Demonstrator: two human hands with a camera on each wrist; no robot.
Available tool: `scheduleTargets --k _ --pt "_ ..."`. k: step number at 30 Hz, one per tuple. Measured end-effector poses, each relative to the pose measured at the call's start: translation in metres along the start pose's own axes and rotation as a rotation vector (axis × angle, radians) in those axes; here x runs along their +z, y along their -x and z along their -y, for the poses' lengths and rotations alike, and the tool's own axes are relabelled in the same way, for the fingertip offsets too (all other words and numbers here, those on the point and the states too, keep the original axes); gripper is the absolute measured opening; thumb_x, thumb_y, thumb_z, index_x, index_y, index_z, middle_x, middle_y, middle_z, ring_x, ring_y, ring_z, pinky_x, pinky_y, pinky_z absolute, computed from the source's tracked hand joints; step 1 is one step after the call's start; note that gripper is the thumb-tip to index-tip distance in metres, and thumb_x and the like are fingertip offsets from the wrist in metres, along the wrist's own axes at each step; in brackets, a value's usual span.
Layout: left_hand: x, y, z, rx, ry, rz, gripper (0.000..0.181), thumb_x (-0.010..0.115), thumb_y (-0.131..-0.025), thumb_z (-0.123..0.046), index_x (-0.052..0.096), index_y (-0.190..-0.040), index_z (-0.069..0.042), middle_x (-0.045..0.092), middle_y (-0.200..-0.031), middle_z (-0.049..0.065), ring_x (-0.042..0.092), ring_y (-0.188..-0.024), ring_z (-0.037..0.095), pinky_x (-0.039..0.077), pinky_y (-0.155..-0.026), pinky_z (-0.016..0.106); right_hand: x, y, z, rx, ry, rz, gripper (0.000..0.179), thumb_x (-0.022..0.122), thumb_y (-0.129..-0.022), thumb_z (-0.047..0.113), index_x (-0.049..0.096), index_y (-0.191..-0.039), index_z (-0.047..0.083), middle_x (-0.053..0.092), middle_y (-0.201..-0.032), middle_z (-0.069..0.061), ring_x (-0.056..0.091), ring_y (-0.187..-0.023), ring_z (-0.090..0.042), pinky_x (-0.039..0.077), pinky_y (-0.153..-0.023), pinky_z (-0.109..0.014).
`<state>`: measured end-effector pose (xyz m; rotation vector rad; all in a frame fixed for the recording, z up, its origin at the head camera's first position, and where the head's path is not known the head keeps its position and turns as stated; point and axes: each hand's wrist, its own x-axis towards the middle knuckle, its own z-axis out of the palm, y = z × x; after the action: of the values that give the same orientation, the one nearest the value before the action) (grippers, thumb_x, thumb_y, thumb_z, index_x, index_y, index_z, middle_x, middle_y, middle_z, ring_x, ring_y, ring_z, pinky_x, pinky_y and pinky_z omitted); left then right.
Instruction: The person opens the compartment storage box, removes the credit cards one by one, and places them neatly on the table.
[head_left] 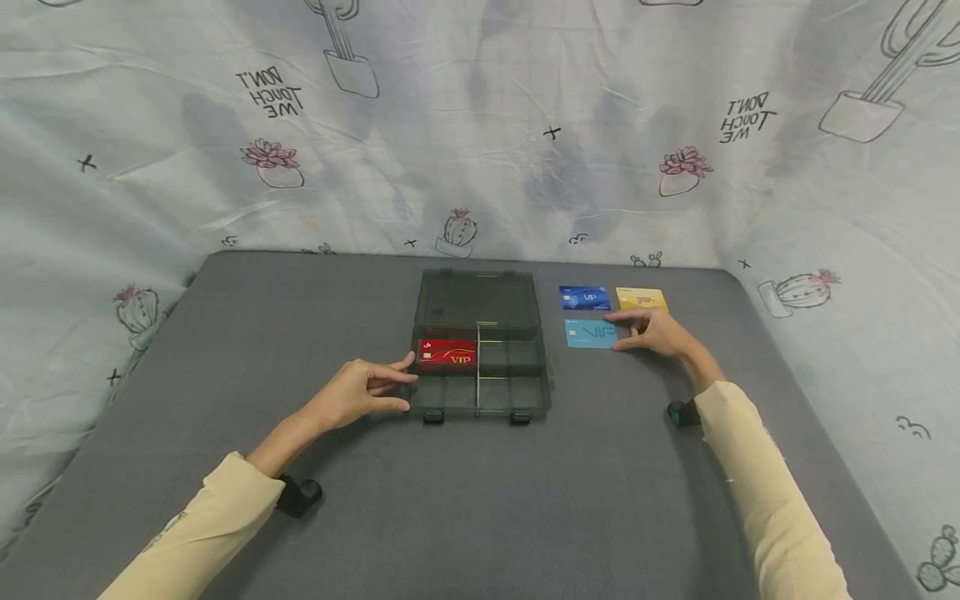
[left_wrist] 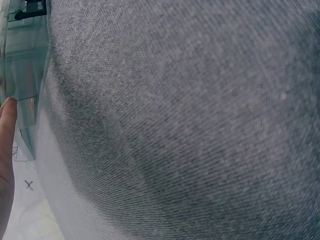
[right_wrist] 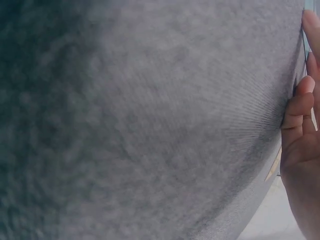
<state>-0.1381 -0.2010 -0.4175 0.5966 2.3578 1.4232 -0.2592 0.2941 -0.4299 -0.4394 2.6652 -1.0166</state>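
A dark green see-through divided box stands with its lid folded back. In its back left compartment lies a red VIP card. My left hand rests its fingertips and thumb against the box's left wall, fingers stretched out. My right hand pinches the right end of a light blue VIP card, forefinger at the back corner and thumb at the front corner. The card lies low over the table. In the right wrist view only a sliver of it shows behind the fingers.
Behind the light blue card lie a dark blue VIP card and a yellow card, whose front edge is partly covered by my right hand. A grey cloth covers the table. A patterned curtain hangs beyond it.
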Motion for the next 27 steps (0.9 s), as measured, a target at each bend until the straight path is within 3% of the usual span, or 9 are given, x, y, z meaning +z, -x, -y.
scheduleTargets --k 14,19,23,27 --pt "0.002 0.000 0.000 0.009 0.004 0.006 0.049 0.077 -0.078 -0.009 0.063 -0.122 0.006 0.035 -0.147 0.018 0.045 -0.129 0.032 0.044 -0.100 0.037 -0.001 0.005 -0.002 -0.001 -0.051 0.005 0.057 0.084 -0.075 0.016 0.062 -0.125 -0.002 0.044 -0.068 -0.001 0.038 -0.060 -0.009 0.029 -0.052 -0.021" --pt "0.002 0.000 -0.001 0.009 0.002 0.004 0.049 0.078 -0.078 -0.009 0.063 -0.122 0.006 0.035 -0.147 0.018 0.045 -0.129 0.032 0.044 -0.100 0.037 -0.004 0.009 -0.004 0.006 -0.171 -0.021 0.055 0.082 -0.077 0.011 0.061 -0.126 -0.004 0.052 -0.068 -0.002 0.045 -0.061 -0.007 0.036 -0.055 -0.019" --pt "0.001 0.000 0.000 0.007 0.008 0.009 0.049 0.077 -0.079 -0.009 0.062 -0.122 0.006 0.034 -0.147 0.018 0.045 -0.128 0.032 0.044 -0.100 0.036 -0.007 0.014 -0.005 -0.017 -0.331 -0.063 0.055 0.077 -0.081 0.005 0.055 -0.129 -0.008 0.068 -0.095 -0.011 0.060 -0.074 -0.003 0.051 -0.068 -0.015" --pt "-0.001 0.001 0.000 0.004 0.018 0.006 0.048 0.078 -0.078 -0.009 0.063 -0.122 0.006 0.035 -0.147 0.018 0.046 -0.127 0.032 0.044 -0.100 0.036 -0.009 0.019 -0.002 -0.051 -0.466 -0.067 0.053 0.073 -0.085 0.003 0.051 -0.131 -0.011 0.064 -0.122 -0.014 0.066 -0.092 -0.003 0.055 -0.080 -0.018"
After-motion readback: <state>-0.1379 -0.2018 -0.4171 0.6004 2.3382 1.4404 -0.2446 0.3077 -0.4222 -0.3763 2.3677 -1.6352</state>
